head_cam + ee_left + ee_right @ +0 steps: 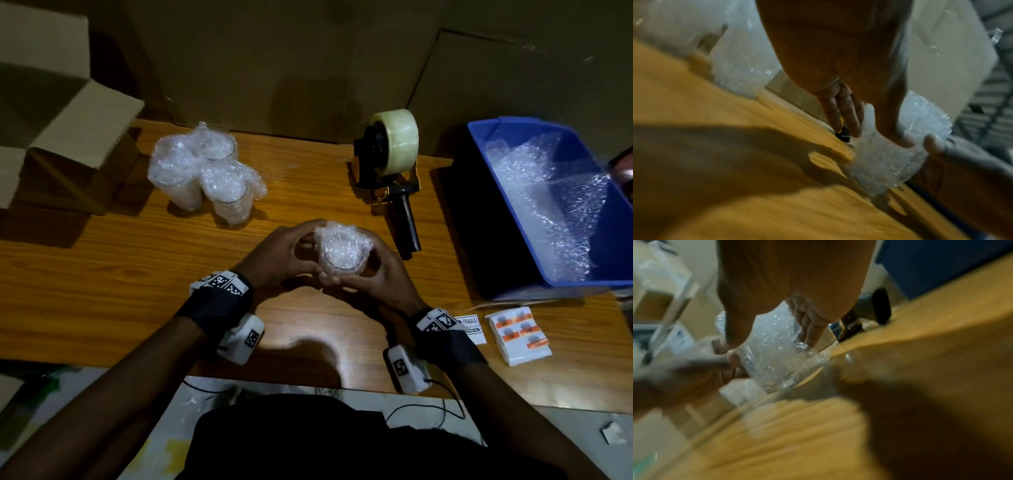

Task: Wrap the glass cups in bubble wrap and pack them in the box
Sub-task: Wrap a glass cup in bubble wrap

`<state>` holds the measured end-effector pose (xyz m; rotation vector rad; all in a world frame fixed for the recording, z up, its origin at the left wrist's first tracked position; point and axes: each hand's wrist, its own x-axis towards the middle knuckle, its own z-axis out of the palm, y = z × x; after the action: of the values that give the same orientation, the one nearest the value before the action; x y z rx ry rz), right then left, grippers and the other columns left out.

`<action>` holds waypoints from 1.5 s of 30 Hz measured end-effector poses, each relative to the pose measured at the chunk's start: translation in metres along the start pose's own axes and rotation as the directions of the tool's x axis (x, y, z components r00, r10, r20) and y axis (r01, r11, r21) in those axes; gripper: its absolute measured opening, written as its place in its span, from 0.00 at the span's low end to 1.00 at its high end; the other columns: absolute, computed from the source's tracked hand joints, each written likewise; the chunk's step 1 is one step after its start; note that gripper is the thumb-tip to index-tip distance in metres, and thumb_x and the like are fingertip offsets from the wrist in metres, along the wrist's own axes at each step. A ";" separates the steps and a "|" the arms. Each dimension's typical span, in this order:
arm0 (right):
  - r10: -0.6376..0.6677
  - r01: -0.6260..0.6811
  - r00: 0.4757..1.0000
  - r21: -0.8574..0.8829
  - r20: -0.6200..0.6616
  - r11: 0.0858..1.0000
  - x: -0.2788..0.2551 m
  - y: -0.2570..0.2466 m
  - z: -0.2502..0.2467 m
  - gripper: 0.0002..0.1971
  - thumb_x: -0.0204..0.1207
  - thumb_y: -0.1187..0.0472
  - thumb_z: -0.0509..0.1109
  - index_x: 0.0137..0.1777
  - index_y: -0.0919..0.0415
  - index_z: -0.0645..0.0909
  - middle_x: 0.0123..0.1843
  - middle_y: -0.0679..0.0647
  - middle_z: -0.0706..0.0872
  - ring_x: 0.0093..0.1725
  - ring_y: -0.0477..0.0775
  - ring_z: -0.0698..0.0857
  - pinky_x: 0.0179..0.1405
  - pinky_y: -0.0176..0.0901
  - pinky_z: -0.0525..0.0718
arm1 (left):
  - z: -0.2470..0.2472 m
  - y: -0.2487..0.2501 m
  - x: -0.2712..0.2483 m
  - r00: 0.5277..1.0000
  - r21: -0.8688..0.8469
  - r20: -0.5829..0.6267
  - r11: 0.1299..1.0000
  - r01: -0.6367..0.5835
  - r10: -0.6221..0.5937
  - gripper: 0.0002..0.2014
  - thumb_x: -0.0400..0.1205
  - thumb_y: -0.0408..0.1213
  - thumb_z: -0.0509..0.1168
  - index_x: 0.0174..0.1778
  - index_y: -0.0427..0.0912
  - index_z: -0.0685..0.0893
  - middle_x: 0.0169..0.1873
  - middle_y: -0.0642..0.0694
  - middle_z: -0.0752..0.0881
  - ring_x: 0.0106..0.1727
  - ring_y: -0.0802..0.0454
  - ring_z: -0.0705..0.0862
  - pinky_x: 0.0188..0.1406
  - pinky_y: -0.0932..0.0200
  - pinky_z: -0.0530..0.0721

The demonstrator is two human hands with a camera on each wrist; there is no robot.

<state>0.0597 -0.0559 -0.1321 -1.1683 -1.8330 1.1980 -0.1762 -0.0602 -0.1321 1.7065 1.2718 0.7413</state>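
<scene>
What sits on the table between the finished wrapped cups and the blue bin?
In the head view, the tape dispenser stands between the wrapped cups and the blue bin.

Three views: one from above, two low along the hands

The head view looks steeply down from above the wooden table (pixel 102 274), which fills the middle, the person's body at 6 o'clock and a cardboard wall at 12. The left wrist view sits very close under the left hand (pixel 838 53), facing along it just above the tabletop; the right wrist view does likewise under the right hand (pixel 793 280). Both are blurred. All three share the wrapped cup (pixel 342 250) held between the hands.
</scene>
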 end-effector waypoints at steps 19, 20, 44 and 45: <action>0.225 -0.234 0.972 0.402 0.070 0.885 0.022 -0.023 -0.014 0.27 0.77 0.61 0.75 0.76 0.62 0.75 0.66 0.56 0.87 0.64 0.54 0.88 0.55 0.45 0.88 | 0.004 0.024 0.014 0.979 -0.486 -0.110 0.868 0.098 -0.172 0.32 0.64 0.42 0.86 0.57 0.43 0.77 0.67 0.42 0.82 0.58 0.46 0.90 0.51 0.39 0.91; 0.234 -0.239 0.970 0.410 0.063 0.880 0.023 -0.024 -0.013 0.25 0.78 0.61 0.74 0.75 0.63 0.76 0.65 0.56 0.89 0.62 0.55 0.89 0.53 0.45 0.88 | 0.004 0.024 0.013 0.977 -0.476 -0.123 0.874 0.098 -0.176 0.31 0.65 0.44 0.86 0.58 0.44 0.77 0.66 0.43 0.82 0.57 0.44 0.90 0.49 0.42 0.92; 0.298 -0.235 0.951 0.427 -0.086 0.873 0.028 -0.039 0.022 0.15 0.82 0.59 0.72 0.61 0.70 0.85 0.53 0.62 0.92 0.51 0.59 0.93 0.46 0.47 0.91 | 0.013 0.030 -0.001 0.886 -0.363 -0.416 0.931 0.046 -0.206 0.40 0.71 0.42 0.83 0.77 0.49 0.71 0.61 0.55 0.83 0.56 0.50 0.90 0.43 0.47 0.93; 0.299 -0.229 0.948 0.416 -0.110 0.880 0.028 -0.040 0.023 0.15 0.83 0.57 0.71 0.60 0.70 0.86 0.51 0.63 0.93 0.50 0.59 0.93 0.46 0.48 0.91 | 0.014 0.032 -0.001 0.894 -0.366 -0.408 0.930 0.023 -0.183 0.37 0.73 0.42 0.82 0.76 0.49 0.74 0.60 0.58 0.84 0.56 0.52 0.90 0.43 0.48 0.93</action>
<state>0.0160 -0.0459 -0.1021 -1.2615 -1.2471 1.4901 -0.1500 -0.0687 -0.1098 1.2039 1.4119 1.2565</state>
